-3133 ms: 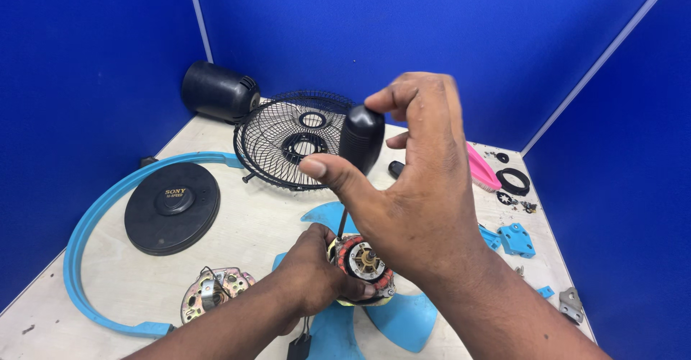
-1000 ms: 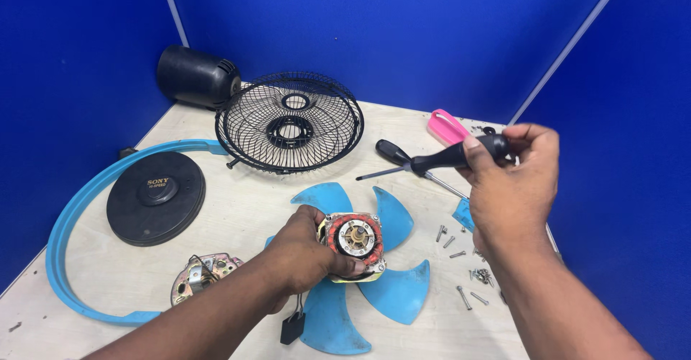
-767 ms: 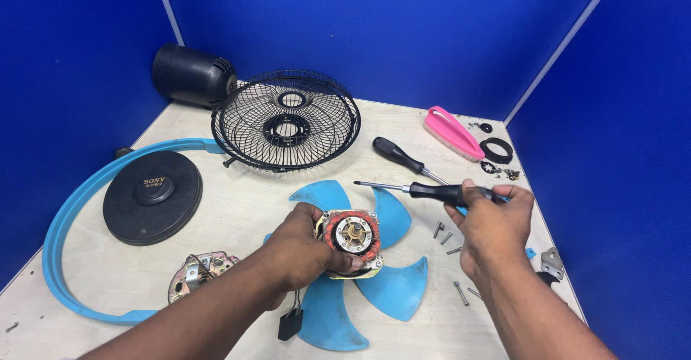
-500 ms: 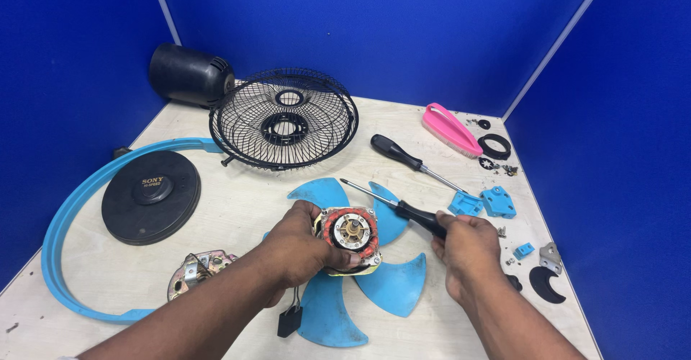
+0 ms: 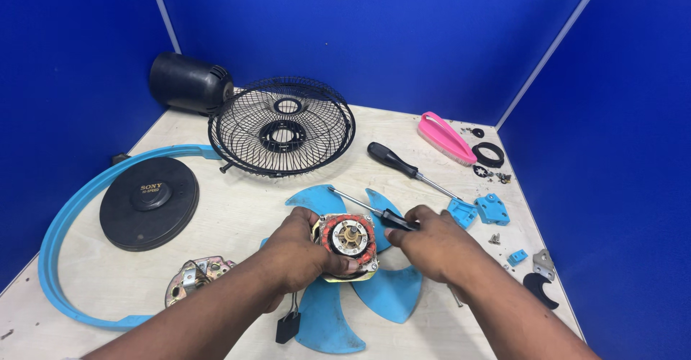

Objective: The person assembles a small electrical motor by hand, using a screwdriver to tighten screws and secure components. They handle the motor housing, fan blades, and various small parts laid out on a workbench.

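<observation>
- Fan motor point(image 5: 349, 239), copper windings showing, is sitting at lower centre of the frame over the blue fan blade point(image 5: 360, 288).
- Left hand point(image 5: 302, 252) is gripping the motor, fingers curled around its edge.
- Right hand point(image 5: 432, 241) is closing around a screwdriver point(image 5: 374, 212), its shaft pointing up-left.
- Black wire grille point(image 5: 282, 126) is lying above; second screwdriver point(image 5: 410, 169) to the right.

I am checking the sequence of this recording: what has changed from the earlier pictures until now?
The right hand came down from high above the table, took a black-handled screwdriver and brought it in beside the fan motor; its tip now points away over the blue fan blade. The left hand has kept holding the motor throughout. The second screwdriver, black grille and pink brush did not move.
</observation>
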